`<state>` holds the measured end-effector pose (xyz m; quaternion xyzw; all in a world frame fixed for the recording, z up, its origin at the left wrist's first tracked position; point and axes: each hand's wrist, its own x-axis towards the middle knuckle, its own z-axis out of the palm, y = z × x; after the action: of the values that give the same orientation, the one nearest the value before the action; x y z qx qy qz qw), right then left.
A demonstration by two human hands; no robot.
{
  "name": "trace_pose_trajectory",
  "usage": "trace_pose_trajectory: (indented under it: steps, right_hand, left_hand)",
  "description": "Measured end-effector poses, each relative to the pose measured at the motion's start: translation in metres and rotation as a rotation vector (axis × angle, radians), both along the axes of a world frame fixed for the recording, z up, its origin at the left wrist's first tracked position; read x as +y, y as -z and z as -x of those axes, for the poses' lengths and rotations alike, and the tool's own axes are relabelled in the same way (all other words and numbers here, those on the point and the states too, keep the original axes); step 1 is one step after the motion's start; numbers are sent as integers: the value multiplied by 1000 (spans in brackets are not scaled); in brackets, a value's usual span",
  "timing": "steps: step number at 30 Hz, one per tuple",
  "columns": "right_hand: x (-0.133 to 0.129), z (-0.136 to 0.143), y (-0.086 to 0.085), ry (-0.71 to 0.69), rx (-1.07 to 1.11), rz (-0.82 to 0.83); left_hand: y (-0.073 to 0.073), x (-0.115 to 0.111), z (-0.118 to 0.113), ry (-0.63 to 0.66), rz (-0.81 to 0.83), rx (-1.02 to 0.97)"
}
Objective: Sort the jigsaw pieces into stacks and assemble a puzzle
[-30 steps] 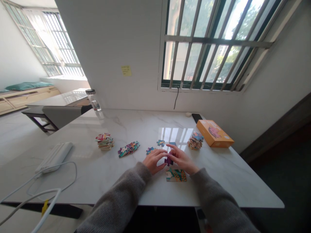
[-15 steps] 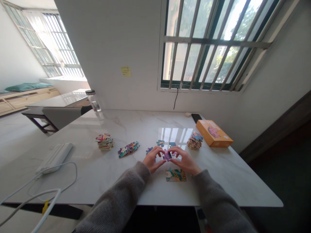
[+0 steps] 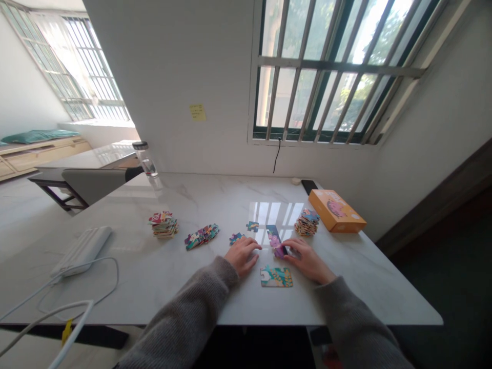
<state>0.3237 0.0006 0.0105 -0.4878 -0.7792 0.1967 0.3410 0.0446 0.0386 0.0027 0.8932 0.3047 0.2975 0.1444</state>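
My right hand (image 3: 306,259) pinches a purple puzzle piece (image 3: 280,251) at its right edge. That piece lies at the near end of a strip of blue and pink pieces (image 3: 273,236). My left hand (image 3: 243,254) rests on the table to the left, fingers apart, holding nothing. Just beyond it are two loose pieces, one blue (image 3: 236,238) and one teal and orange (image 3: 252,226). Nearer the front edge, below the hands, lies a joined teal and orange section (image 3: 276,276).
On the white table (image 3: 184,302) are a stack of pieces (image 3: 164,225), a fanned row (image 3: 202,236) and another stack (image 3: 307,222). An orange box (image 3: 337,210) and a dark phone (image 3: 309,186) lie right. A power strip (image 3: 81,251) with cables and a bottle (image 3: 146,160) are left.
The purple piece, earlier held between both hands, has moved right and down to the strip. My left hand has let go of it; my right hand has shifted right.
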Motion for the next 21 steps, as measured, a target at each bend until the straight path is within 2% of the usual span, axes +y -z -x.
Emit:
trace_pose_trajectory:
  steps: [5, 12, 17, 21]
  right_hand:
    - [0, 2, 6, -7, -51, -22]
    - [1, 0, 9, -9, -100, -35]
    - [1, 1, 9, 4, -143, -63]
    - [0, 2, 11, 14, -196, -82]
  left_hand:
    - [-5, -1, -5, 15, -82, 156]
    - [-12, 9, -30, 57, -79, 193]
    - [-7, 25, -48, 95, -86, 217]
    - [0, 29, -51, 104, -96, 221]
